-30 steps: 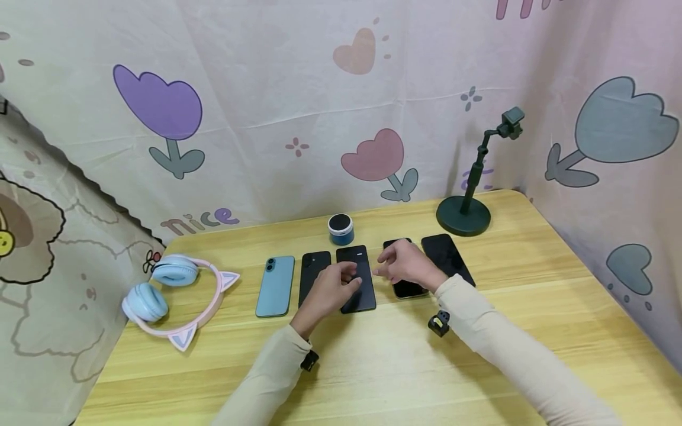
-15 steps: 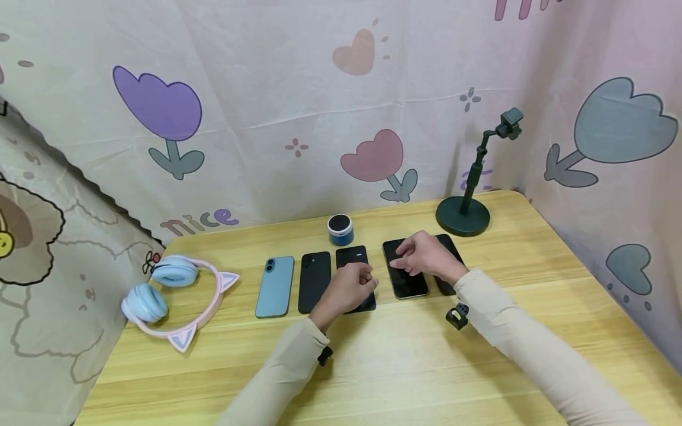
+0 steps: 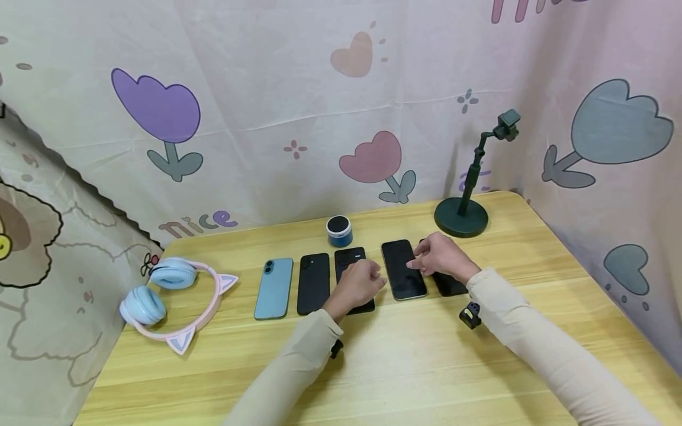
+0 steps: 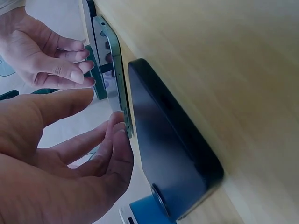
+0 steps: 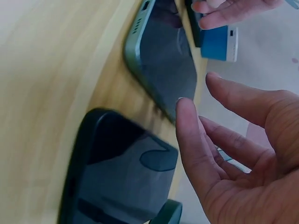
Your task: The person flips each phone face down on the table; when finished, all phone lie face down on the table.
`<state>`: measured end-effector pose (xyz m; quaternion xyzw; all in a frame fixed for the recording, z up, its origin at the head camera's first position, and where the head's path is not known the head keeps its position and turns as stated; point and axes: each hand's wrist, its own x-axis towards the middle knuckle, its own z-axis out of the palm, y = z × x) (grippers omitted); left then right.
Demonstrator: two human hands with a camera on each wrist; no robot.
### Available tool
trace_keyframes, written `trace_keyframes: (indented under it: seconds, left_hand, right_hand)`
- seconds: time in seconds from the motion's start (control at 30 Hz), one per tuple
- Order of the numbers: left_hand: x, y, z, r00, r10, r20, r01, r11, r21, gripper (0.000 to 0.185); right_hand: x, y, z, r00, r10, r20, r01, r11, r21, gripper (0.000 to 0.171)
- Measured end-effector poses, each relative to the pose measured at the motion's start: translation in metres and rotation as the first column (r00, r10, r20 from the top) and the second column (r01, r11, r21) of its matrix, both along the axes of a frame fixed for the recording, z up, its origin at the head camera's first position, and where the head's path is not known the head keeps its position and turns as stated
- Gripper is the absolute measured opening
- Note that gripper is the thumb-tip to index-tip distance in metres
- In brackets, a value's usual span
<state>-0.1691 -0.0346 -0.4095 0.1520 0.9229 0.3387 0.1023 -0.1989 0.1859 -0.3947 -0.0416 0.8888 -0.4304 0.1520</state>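
My left hand (image 3: 356, 287) hovers over a dark phone (image 3: 347, 255), hiding part of it. In the left wrist view its fingers are loosely bent with thumb and fingertips apart, and they hold nothing. The right hand (image 3: 442, 257) is above a dark phone (image 3: 452, 286) at the row's right end and covers much of it. Its thumb and fingers are also apart and hold nothing in the right wrist view. Between the hands lies a green-edged phone (image 5: 168, 56), its dark glossy screen up. Left of them are a black phone (image 3: 314, 284) and a light blue phone (image 3: 274, 289), both back up.
Behind the row stands a small blue round speaker (image 3: 339, 231). A dark stand (image 3: 462, 217) with a jointed arm is at the back right. Pink and blue cat-ear headphones (image 3: 208, 307) lie at the left. A printed curtain (image 3: 256, 89) borders the wooden table (image 3: 405, 367).
My right hand has moved right, off the green-edged phone and over the rightmost phone. The left hand has shifted slightly right, uncovering the black phone. The phones appear to stay in place.
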Motion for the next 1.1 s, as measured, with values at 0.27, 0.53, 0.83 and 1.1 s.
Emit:
trace_keyframes:
  seconds: [0.27,0.53,0.83,1.1]
  left_hand:
    - [-0.004,0.012,-0.006,1.000,0.004,0.019,-0.003,0.998,-0.066,0.052]
    - [-0.009,0.024,-0.008,0.994,0.082,0.078,-0.073,0.991,-0.116,0.050]
    - [-0.009,0.031,-0.010,0.995,0.093,0.040,-0.086,0.987,-0.138,0.046]
    - [-0.007,0.034,-0.008,0.991,0.118,0.058,-0.110,0.985,-0.136,0.030]
  right_hand:
    - [-0.001,0.010,-0.010,1.000,-0.009,-0.006,0.009,1.000,-0.004,0.041]
    - [-0.001,0.008,-0.013,1.000,0.001,-0.016,0.000,0.998,0.057,0.035]
    - [-0.001,0.001,-0.016,0.995,0.037,-0.093,-0.026,0.992,0.125,0.024]
    - [-0.001,-0.003,-0.017,0.994,0.025,-0.102,-0.007,0.986,0.168,0.018]
